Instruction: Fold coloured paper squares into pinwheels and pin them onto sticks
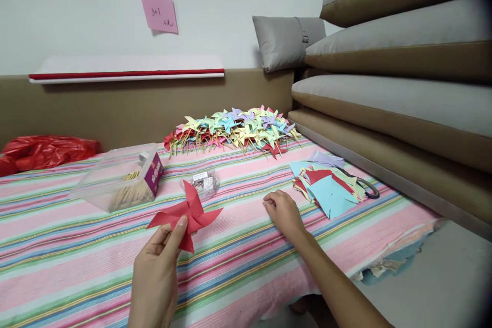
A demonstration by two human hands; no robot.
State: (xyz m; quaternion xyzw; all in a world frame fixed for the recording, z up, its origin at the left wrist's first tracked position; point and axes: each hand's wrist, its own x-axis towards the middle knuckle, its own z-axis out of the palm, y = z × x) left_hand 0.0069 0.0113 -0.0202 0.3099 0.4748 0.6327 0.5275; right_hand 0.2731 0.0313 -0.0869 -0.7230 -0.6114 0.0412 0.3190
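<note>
A pink, multicolour-striped fabric cloth (96,256) spreads beneath. The right hand (282,210) curls half-closed, any hold impossible to tell, at three o'clock of a red, four-bladed folded-paper pinwheel (194,207); the left hand (157,259) pinches its centre, blades radiating past the thumb (178,231). Likely feather-light and easily creased, it suits a gentle central grip.

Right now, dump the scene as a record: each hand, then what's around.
left_hand: left hand pinching a red paper pinwheel, no stick visible on it
right_hand: right hand at the striped cloth, fingers curled; grip contents unclear
beside_right_hand: stack of cut paper, light-blue sheet on top; dark scissors handle sticking out
beyond_left_hand: clear container with wooden sticks; small clear pack, contents too small to identify
back: pile of multicolored pinwheels on sticks
far_left: red plastic bag
</note>
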